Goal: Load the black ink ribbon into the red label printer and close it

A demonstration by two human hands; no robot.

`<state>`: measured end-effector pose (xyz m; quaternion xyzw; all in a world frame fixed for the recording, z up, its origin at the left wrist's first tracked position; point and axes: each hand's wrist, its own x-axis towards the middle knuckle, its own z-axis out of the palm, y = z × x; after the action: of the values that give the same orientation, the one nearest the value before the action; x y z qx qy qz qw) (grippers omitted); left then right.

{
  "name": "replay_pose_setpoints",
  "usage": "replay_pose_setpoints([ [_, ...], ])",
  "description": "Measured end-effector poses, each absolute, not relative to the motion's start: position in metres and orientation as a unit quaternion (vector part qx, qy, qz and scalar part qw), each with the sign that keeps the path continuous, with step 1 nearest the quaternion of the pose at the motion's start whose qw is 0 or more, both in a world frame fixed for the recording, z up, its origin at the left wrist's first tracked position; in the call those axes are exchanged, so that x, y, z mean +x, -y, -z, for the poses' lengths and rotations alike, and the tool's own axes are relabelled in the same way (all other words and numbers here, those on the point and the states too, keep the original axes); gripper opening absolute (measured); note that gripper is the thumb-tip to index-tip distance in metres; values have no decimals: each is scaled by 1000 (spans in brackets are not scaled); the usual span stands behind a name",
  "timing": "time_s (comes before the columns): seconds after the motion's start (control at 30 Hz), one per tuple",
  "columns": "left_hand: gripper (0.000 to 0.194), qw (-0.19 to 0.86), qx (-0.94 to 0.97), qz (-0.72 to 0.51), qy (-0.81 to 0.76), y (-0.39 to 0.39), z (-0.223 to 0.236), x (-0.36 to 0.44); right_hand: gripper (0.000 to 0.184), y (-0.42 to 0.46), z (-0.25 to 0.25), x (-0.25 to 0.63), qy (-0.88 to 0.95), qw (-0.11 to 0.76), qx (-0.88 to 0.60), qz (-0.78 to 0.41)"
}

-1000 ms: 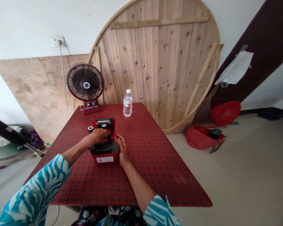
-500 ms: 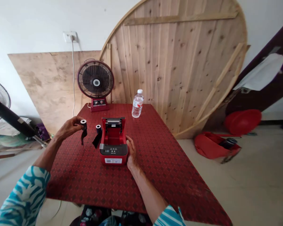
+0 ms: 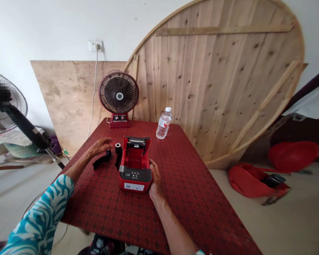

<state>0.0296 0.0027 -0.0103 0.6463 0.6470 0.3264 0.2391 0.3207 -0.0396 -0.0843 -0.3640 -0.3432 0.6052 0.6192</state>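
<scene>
A small red and black printer (image 3: 135, 186) stands on the table with its lid raised and its inside bare. My right hand (image 3: 155, 180) is curled around the printer's right side. To the left of the printer, my left hand (image 3: 99, 147) hovers with fingers stretched out, just over a black ribbon roll (image 3: 108, 153). That roll is partly hidden by the fingers, and its loose black tail trails left across the tabletop. Between that hand and the printer stands a second black ribbon roll (image 3: 118, 148) with a white core, its tail hanging toward me.
The table (image 3: 191, 198) has a red patterned cover. At its back stand a dark red fan (image 3: 119, 95) and a water bottle (image 3: 163, 124). A black floor fan (image 3: 29, 124) leans in from the left. A red bag (image 3: 244, 180) lies on the floor at right.
My left hand has lowered the ribbon roll to the table and let go of it. The view has turned a little to the left. My right hand stays on the printer.
</scene>
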Motion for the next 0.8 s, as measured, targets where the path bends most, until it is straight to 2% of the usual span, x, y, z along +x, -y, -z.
replay_pose_setpoints([
  [0.17, 35, 211, 664, -285, -658, -20, 9, 53, 53, 39, 85, 321, 354, 622, -366, -595],
  [0.33, 20, 220, 664, -308, -645, -19, 5, 67, 52, 37, 89, 322, 373, 621, -350, -594],
  [0.5, 32, 243, 649, -390, -606, 11, -29, 53, 53, 36, 90, 321, 364, 618, -355, -600],
  [0.63, 46, 342, 593, -496, -534, 49, -62, 47, 53, 37, 86, 319, 356, 622, -349, -603],
  [0.73, 51, 393, 609, -470, -505, 68, -74, 65, 54, 37, 83, 317, 352, 627, -358, -596],
  [0.8, 47, 375, 662, -403, -509, 73, -74, 87, 53, 38, 81, 317, 355, 624, -363, -593],
])
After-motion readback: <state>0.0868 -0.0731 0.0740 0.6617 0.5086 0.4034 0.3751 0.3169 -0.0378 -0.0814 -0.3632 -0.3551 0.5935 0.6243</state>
